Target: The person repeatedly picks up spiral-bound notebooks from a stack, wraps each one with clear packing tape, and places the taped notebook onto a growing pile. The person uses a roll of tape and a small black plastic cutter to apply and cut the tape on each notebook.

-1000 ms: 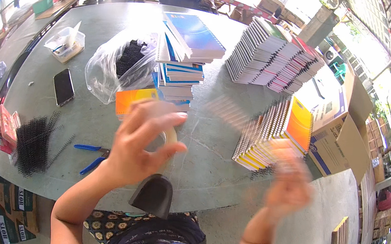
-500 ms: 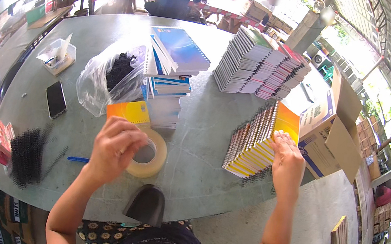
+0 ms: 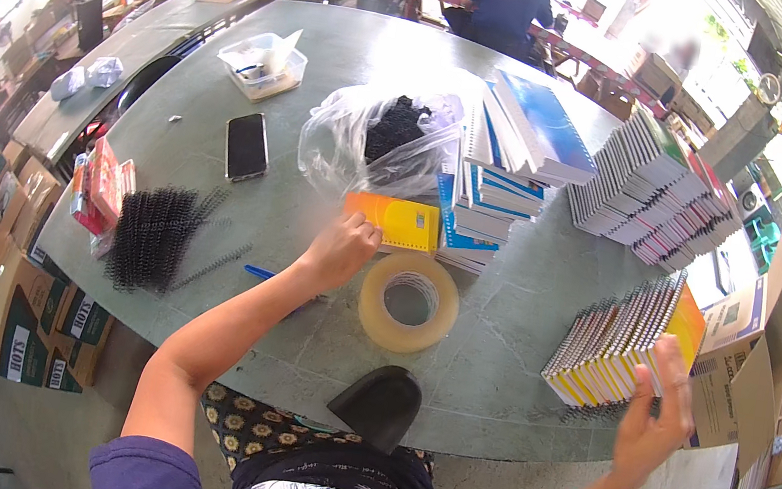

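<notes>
Orange and yellow covers one notebook (image 3: 419, 225) at the centre of the frame; its lower left corner is met by the left hand (image 3: 343, 249), whose fingers are curled in, though whether the corner is pinched cannot be told. At the right, one stack of yellow notebooks (image 3: 603, 347) is stood on the table (image 3: 489, 401), its members too many to be counted surely. Just before its right end the right hand (image 3: 657, 416) is held with thumb and fingers spread, nothing gripped; contact cannot be told. One tape roll (image 3: 404, 339), one phone (image 3: 247, 146) and one blue pile of notebooks (image 3: 544, 131) are counted. A wide stretch of tabletop is left between roll and yellow stack, bounded below by the table's curved edge. The stack's right side is closely flanked by one cardboard box (image 3: 719, 385).
</notes>
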